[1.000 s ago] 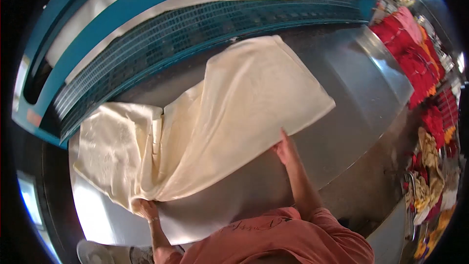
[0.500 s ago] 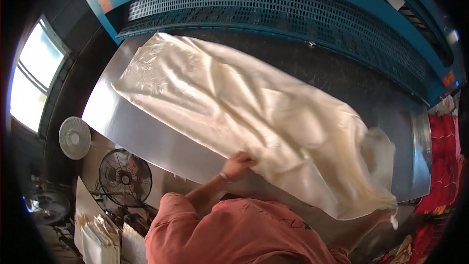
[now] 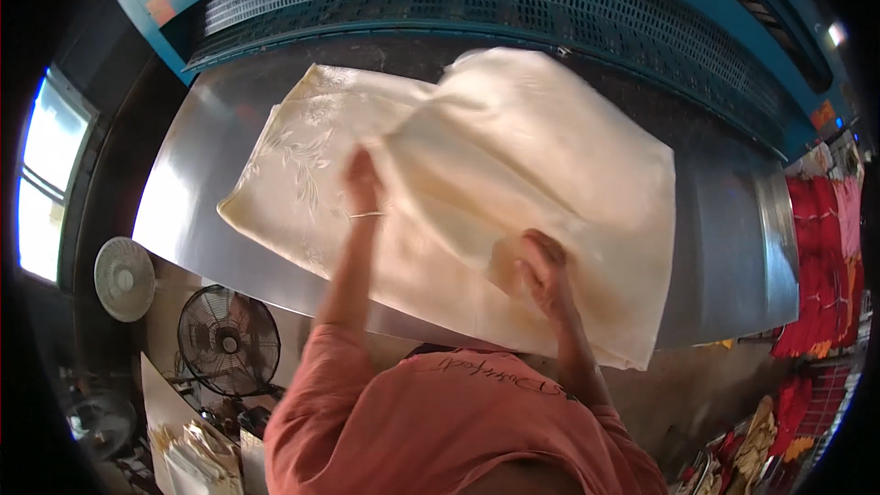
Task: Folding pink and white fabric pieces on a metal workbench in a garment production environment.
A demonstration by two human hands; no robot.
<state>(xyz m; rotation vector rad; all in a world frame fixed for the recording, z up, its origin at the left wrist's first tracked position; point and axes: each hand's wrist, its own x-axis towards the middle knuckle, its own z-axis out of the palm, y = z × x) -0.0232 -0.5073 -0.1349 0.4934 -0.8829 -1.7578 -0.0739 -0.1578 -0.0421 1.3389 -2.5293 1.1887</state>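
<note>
A cream cloth (image 3: 568, 147) with a leaf pattern woven into its left end lies across a shiny metal table (image 3: 733, 247). One layer of it is folded over, its edge running slantwise through the middle. My left hand (image 3: 362, 181), with a thin band at the wrist, is over the patterned left part beside that folded edge; motion smears its fingers. Above the lower middle of the cloth is my right hand (image 3: 545, 268), seen from its side. Its thumb stands apart from the loosely bent fingers, and I see no cloth pinched in them.
Behind the table runs a blue machine (image 3: 431, 27) with a slotted guard. A white fan (image 3: 125, 279) and a black fan (image 3: 228, 341) stand at the left, near stacked pale cloths (image 3: 194, 458). Red cloths (image 3: 811, 266) hang at the right.
The cloth's right part has been spread out and its far side now reaches toward the machine. My left hand has moved forward and left; my right hand has come inward from the cloth's right corner.
</note>
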